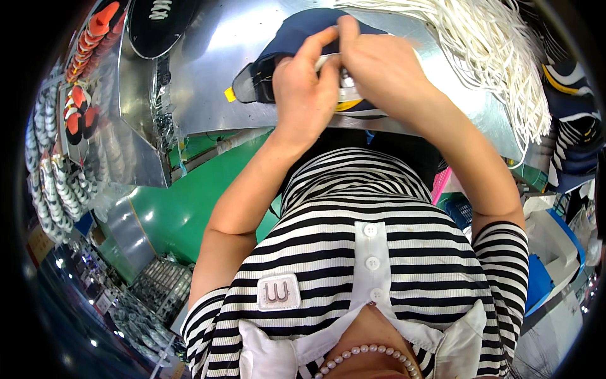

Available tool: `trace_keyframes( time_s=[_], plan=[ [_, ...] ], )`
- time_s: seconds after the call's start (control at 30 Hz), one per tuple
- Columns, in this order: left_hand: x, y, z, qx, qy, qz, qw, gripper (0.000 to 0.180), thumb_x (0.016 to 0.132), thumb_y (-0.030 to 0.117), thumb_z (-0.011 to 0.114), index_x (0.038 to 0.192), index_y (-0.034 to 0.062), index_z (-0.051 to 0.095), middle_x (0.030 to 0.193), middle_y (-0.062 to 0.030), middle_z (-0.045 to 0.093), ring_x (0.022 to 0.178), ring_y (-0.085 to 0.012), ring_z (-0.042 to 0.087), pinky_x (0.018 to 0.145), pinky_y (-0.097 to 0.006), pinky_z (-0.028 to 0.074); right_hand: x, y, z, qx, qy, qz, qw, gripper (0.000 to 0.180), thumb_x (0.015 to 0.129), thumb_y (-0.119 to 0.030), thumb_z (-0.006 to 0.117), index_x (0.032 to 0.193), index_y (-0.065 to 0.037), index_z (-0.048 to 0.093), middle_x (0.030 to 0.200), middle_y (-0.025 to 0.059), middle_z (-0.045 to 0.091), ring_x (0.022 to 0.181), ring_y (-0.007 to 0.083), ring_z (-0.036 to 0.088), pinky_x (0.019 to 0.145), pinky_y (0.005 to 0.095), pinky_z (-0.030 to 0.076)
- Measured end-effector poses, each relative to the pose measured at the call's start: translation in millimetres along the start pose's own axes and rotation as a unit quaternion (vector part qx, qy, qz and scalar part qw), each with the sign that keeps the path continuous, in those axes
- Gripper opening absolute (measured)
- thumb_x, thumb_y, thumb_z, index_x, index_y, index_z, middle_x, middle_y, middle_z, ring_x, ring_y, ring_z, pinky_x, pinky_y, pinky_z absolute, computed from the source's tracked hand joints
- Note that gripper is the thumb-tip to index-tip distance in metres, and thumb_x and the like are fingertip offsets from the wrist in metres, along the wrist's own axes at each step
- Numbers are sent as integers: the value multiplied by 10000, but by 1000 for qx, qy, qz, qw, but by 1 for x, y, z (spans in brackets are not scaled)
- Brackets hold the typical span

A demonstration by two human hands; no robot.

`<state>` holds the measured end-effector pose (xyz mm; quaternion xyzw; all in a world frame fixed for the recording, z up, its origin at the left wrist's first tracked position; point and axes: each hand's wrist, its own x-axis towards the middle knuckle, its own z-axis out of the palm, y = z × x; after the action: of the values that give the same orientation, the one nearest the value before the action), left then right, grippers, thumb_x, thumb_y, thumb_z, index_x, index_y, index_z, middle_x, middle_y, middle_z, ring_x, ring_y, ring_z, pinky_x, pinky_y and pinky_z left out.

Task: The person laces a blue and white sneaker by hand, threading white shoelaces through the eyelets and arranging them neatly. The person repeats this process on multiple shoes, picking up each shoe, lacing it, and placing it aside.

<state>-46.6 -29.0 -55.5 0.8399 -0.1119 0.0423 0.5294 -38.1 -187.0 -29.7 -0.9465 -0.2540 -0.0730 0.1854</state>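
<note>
A navy blue shoe upper with a grey lining, a yellow tab and yellow trim lies on the metal worktop, in front of my body. My left hand is closed at its opening, thumb and fingers pinching near the lace area. Over the other side of the upper bends my right hand, closed, its fingertips meeting near the left ones and slightly smeared by motion. A whitish strip shows between the hands; whether it is a lace I cannot tell. My hands hide most of the upper's middle.
Many loose white laces spread over the worktop at the far right, some hanging off its edge. A black shoe piece lies far left. Orange uppers and grey-white uppers stand left, navy uppers right.
</note>
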Motion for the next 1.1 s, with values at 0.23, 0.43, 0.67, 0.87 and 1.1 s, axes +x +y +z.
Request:
trace_keyframes(
  time_s=[0.23, 0.43, 0.67, 0.87, 1.1],
  plan=[
    [6, -6, 3, -30, 22, 44, 998, 287, 863, 40, 633, 1148, 29, 671, 527, -80, 542, 455, -183, 456, 545, -316, 415, 8, 7, 10, 51, -7, 40, 998, 378, 815, -135, 648, 1066, 88, 473, 669, 154, 662, 651, 308, 694, 538, 391, 540],
    [3, -3, 2, -8, -6, 25, 1000, 295, 857, 39, 624, 1149, 34, 666, 538, -112, 542, 459, -204, 486, 543, -343, 420, 15, 5, 5, 43, -44, 101, 993, 399, 834, -136, 621, 1141, 72, 473, 736, 190, 674, 693, 356, 675, 596, 433, 519],
    [2, 5, 6, -23, -8, -13, 1000, 294, 865, 35, 597, 1152, 27, 659, 567, -137, 567, 497, -219, 540, 563, -355, 437, -1, -9, 26, -58, 46, 94, 993, 535, 790, -139, 672, 1222, 94, 459, 775, 115, 658, 624, 263, 693, 505, 331, 538],
    [6, 0, 1, -61, -26, -4, 998, 335, 898, 54, 612, 1231, 20, 603, 809, -127, 695, 667, -169, 649, 633, -299, 497, -13, 7, 6, 27, 81, 78, 993, 285, 853, -109, 594, 1116, -28, 519, 882, 117, 674, 726, 310, 696, 611, 385, 545],
    [14, 14, 1, 64, -32, 2, 997, 478, 846, 30, 698, 1287, -4, 517, 1059, -121, 684, 920, -148, 661, 822, -289, 530, -33, 35, 9, 280, 153, 224, 921, 214, 913, -265, 666, 1013, -76, 685, 811, 80, 699, 647, 228, 652, 599, 319, 491]
  ],
)
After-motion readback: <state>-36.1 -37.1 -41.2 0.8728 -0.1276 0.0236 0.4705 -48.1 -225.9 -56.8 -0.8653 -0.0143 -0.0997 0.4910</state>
